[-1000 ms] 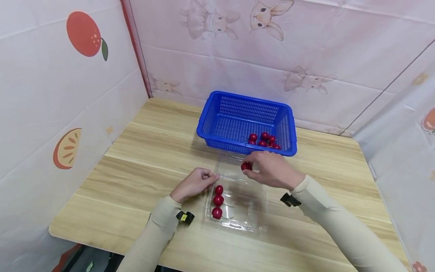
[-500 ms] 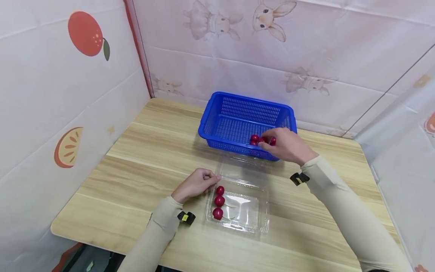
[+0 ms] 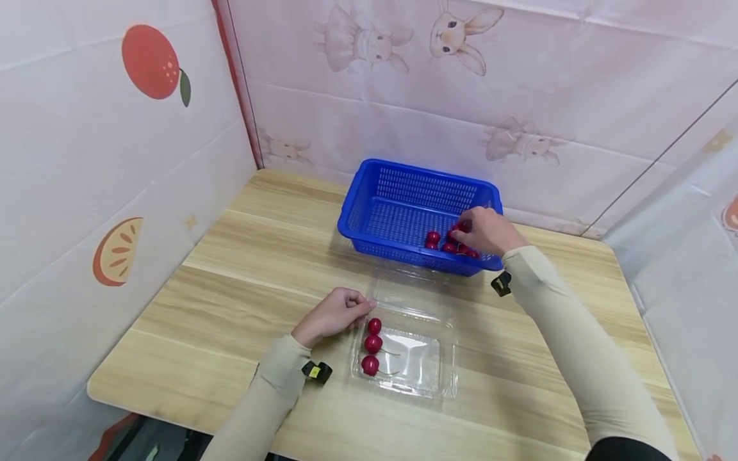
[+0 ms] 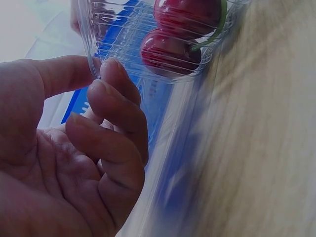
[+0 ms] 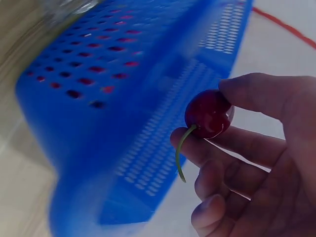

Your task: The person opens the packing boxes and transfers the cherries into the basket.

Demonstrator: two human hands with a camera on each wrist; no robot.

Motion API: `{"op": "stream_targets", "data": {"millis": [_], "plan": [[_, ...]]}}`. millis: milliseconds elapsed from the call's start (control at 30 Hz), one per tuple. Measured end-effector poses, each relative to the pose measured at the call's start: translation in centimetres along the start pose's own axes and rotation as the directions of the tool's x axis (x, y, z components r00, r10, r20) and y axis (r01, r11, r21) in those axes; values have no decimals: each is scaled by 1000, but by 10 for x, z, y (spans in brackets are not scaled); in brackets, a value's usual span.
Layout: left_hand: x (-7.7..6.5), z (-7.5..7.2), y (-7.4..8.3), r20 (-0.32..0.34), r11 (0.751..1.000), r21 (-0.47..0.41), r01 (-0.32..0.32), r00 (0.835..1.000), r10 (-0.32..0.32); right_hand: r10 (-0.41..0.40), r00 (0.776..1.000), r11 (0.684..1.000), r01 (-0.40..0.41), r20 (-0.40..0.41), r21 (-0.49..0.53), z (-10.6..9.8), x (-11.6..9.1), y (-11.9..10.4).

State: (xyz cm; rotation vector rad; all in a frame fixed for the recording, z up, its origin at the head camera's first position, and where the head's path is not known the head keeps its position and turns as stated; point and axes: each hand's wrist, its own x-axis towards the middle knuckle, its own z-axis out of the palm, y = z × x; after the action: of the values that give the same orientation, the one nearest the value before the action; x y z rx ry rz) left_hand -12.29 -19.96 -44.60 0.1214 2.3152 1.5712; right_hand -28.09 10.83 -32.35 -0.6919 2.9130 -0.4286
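Between the thumb and fingers of my right hand (image 3: 490,232) is a dark red cherry (image 5: 210,114) with a curved green stem. This hand is over the right end of a blue plastic basket (image 3: 398,250), where several more cherries (image 3: 448,248) lie. With thumb and forefinger, my left hand (image 3: 334,314) pinches the rim of a clear plastic clamshell box (image 3: 418,368) at its left side, near the hinge; its other fingers are curled. Three cherries (image 3: 373,344) sit in a column along the box's left side. Through its wall, two cherries (image 4: 170,52) show in the left wrist view.
The box's clear lid (image 3: 403,288) lies folded back toward the basket. Everything stands on a wooden table (image 3: 248,275). Printed cloth walls (image 3: 369,121) rise behind the table and at both sides. The basket is close to the back wall.
My right hand has moved from above the box's lid, where it held a cherry, back and right into the basket. It now lifts a cherry there. My left hand has stayed on the box.
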Motion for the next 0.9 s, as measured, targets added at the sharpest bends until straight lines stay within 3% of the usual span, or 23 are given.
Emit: {"op": "stream_targets", "data": {"millis": [300, 533, 900], "plan": [[-2, 1, 1, 0, 1000, 1, 8, 1000, -8, 21, 997, 999, -19, 77, -29, 23, 12, 7], [-2, 3, -2, -11, 1000, 4, 4, 1000, -4, 28, 996, 999, -24, 85, -45, 31, 14, 6], [0, 1, -1, -5, 1000, 5, 5, 1000, -5, -2, 1000, 1000, 2, 12, 23, 20, -2, 8]]}}
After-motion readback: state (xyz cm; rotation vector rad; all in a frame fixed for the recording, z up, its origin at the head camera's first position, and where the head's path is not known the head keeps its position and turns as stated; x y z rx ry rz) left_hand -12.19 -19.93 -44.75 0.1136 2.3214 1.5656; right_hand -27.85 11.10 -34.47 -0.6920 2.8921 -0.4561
